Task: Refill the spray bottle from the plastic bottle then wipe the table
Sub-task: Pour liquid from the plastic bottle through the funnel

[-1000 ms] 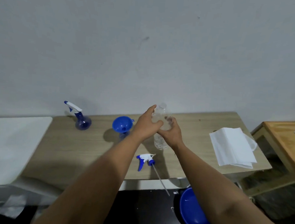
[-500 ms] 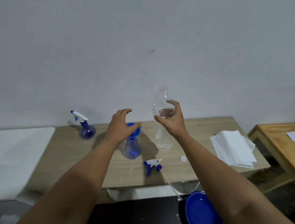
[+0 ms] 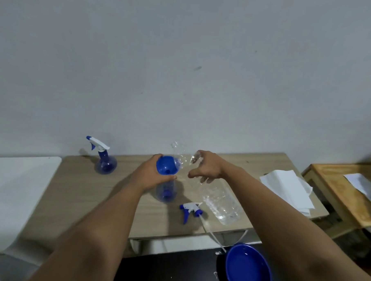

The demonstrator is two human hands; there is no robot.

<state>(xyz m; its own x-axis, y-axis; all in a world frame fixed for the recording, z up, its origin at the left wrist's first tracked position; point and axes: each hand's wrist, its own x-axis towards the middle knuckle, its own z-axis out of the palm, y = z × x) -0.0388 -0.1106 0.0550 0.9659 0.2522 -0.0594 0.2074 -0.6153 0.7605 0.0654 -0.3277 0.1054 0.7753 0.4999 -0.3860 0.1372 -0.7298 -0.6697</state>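
- Spray bottle (image 3: 166, 192), blue and see-through, upright near the middle of the surface (image 3: 88, 191), head off, blue funnel (image 3: 166, 165) seated in its neck.
- Left hand (image 3: 151, 175) wrapped round the funnel and bottle neck, fingers curled behind the funnel, thumb along its front.
- Plastic bottle (image 3: 218, 197), clear, tipped on a slant: base low toward the front edge, neck raised toward the funnel; mouth blurred, so contact with the funnel rim cannot be told.
- Right hand (image 3: 206, 169) on the upper part of the plastic bottle, fingers curled round it, thumb pointing left toward the funnel.
- Loose spray head (image 3: 191, 209), white and blue, lying flat just in front of the spray bottle and beside the plastic bottle's base; its thin dip tube running past the front edge.
- Second spray bottle (image 3: 105, 161), head fitted, upright near the back left corner, well apart from both hands.
- White cloth (image 3: 288, 189) folded near the right edge, one corner reaching the front right corner.
- Bare surface across the left half and along the back edge on the right.
- Blue basin (image 3: 248, 270) below the front edge, under the right forearm.
- White ledge (image 3: 18, 188) touching the left edge; wooden side table (image 3: 337, 189) just past the right edge, with a paper (image 3: 363, 186) on it.
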